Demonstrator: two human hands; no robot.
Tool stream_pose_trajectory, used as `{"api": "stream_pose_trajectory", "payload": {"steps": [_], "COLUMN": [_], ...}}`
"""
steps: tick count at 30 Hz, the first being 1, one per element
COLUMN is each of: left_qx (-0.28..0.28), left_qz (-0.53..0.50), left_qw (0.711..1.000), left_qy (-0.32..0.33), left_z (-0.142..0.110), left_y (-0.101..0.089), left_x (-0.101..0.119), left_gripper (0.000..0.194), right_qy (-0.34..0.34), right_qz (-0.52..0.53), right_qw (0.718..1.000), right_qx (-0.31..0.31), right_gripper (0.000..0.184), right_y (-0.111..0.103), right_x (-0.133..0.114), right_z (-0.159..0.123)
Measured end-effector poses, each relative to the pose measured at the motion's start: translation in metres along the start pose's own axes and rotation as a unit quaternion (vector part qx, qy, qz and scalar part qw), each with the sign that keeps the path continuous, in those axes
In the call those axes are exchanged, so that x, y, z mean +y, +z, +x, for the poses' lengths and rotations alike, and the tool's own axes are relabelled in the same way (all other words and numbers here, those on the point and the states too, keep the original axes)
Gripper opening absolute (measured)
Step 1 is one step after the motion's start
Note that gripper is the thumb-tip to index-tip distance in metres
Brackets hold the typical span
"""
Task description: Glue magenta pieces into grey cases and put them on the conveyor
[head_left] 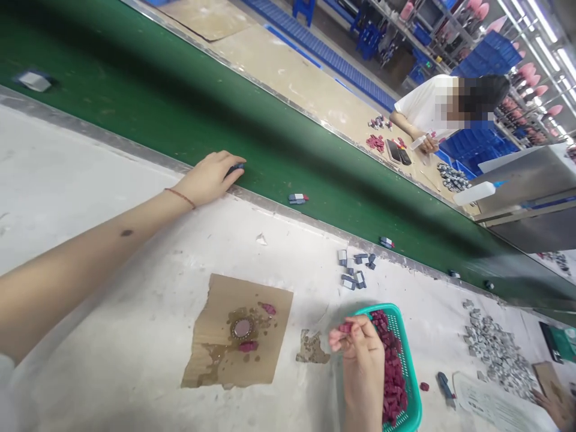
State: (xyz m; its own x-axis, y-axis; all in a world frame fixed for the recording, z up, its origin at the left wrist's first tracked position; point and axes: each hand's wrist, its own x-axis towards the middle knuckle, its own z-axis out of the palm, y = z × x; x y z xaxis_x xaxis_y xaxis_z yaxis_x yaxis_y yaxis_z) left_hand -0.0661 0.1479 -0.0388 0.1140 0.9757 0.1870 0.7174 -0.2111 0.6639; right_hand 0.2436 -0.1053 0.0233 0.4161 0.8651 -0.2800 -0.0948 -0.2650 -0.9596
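Note:
At the near edge of the green conveyor belt (265, 159), my left hand (209, 177) has its fingers closed round a small dark blue part (234, 168), mostly hidden under them. My right hand (363, 351) pinches a small dark red plastic piece (345, 327) between thumb and fingers. It is held up beside a turquoise basket (411, 384) full of similar dark red pieces. Left of this hand lies a stained cardboard sheet (281, 324) bearing a round bottle cap (242, 327) and two red pieces. Several blue-and-white parts (348, 282) lie loose between belt and basket.
More assembled parts (297, 198) ride on the belt. A heap of grey pieces (497, 348) spreads over the white table (135, 336) at right. Across the belt a co-worker (432, 108) handles small parts. Another person's hand (555, 402) shows at the lower right.

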Motion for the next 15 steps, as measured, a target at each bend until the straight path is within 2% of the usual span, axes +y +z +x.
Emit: {"api": "stream_pose_trajectory", "payload": {"steps": [2,4,7,10,13,15], "left_qx": [0.055,0.064,-0.024,-0.127,-0.220,-0.245], "left_qz": [-0.110,-0.239,-0.346,-0.392,-0.441,-0.458], "left_qw": [0.990,0.959,0.923,0.898,0.856,0.837], "left_qy": [-0.070,-0.137,-0.165,-0.150,-0.155,-0.174], "left_z": [-0.005,-0.017,-0.049,-0.089,-0.123,-0.139], "left_y": [0.002,0.001,-0.001,-0.003,-0.002,-0.002], "left_x": [0.011,0.024,0.046,0.065,0.074,0.076], "left_gripper": [0.031,0.032,0.029,0.028,0.026,0.027], "right_qy": [0.002,0.006,0.002,-0.039,-0.133,-0.223], "right_qz": [-0.006,-0.034,-0.100,-0.178,-0.272,-0.322], "right_qw": [1.000,0.998,0.989,0.967,0.920,0.872], "right_qx": [-0.020,-0.047,-0.112,-0.177,-0.250,-0.294], "right_gripper": [0.035,0.037,0.035,0.032,0.031,0.033], "right_y": [0.014,0.025,0.040,0.054,0.068,0.078], "right_x": [0.005,0.013,0.024,0.033,0.040,0.045], "right_z": [0.000,0.001,0.003,0.003,-0.001,-0.004]}}
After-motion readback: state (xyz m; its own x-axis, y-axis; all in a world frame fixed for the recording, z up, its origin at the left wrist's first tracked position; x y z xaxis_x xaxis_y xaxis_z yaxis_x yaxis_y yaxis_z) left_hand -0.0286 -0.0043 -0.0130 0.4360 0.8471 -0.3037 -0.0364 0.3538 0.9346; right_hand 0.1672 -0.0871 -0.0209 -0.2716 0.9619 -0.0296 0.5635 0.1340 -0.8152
